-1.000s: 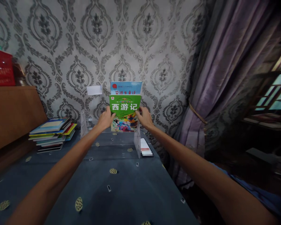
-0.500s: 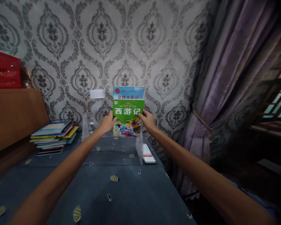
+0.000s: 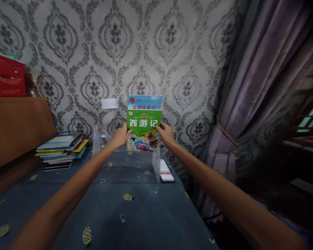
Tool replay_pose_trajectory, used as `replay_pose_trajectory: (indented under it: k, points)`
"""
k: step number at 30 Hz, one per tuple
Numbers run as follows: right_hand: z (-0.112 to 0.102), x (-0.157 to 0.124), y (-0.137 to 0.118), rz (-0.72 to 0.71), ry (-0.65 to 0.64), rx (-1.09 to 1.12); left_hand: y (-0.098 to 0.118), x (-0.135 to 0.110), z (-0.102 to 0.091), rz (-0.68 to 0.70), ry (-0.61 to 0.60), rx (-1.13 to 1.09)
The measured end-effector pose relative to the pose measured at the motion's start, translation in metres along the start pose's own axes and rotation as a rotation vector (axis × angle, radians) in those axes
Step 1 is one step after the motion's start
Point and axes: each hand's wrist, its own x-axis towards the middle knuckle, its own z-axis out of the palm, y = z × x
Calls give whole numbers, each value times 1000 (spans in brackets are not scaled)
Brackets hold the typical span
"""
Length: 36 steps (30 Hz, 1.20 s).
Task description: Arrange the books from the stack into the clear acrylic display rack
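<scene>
A green picture-covered book (image 3: 143,130) stands upright between my hands, its front cover facing me. My left hand (image 3: 120,134) grips its left edge, thumb on the cover. On the opposite edge, my right hand (image 3: 166,133) pinches it the same way. Behind it the top of a blue book (image 3: 145,101) with red lettering shows; its lower part is hidden. Both books are at a clear plastic stand (image 3: 155,163), whose see-through sides rise from the table. How the green book's bottom edge rests cannot be made out.
A stack of books (image 3: 62,151) lies on the left of the dark patterned tablecloth (image 3: 106,208). A phone (image 3: 167,171) lies right of the stand. A red basket (image 3: 7,76) sits on a wooden cabinet (image 3: 18,128). A purple curtain (image 3: 240,104) hangs at right.
The whole view has shifted slightly, so everything appears a little further right. My hands keep the same hold on the green book, and it stays in front of the blue one.
</scene>
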Motion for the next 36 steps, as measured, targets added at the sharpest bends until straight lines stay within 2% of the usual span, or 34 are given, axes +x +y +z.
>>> replay_pose_trajectory:
  k: [9,21,31,36]
  points:
    - [2,2,3,14,0,24,8,-1,-4,-35,-30,52]
    - [0,-8,-3,4,5,27,3,-4,-6,-17,-39,64]
    - [-6,-16,-10,21,6,28,6,-12,-9,-26,-4,-6]
    - [-7,-20,-10,76,48,13,8,-14,-11,-65,42,-133]
